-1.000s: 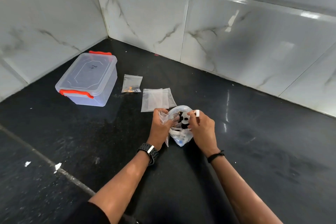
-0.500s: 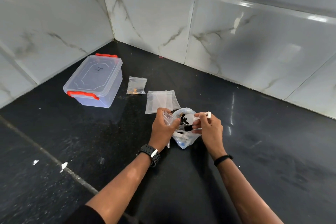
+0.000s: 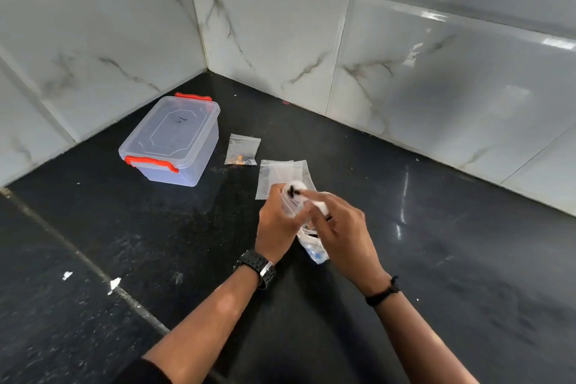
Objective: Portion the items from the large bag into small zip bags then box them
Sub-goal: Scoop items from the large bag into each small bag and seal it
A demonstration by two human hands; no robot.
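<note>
The large bag, resting on the near bench, is being gripped at its mouth by the left hand so that 1 white item, pinched in the right hand, is being drawn clear for portioning.

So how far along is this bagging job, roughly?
Early on, it seems. One small zip bag with bits inside lies beside the closed plastic box, not yet boxed. In hand: the left hand holds a clear bag open while the right hand brings a white piece to it. Left: the large bag still holds items, empty zip bags wait, and nothing shows inside the box.
</note>
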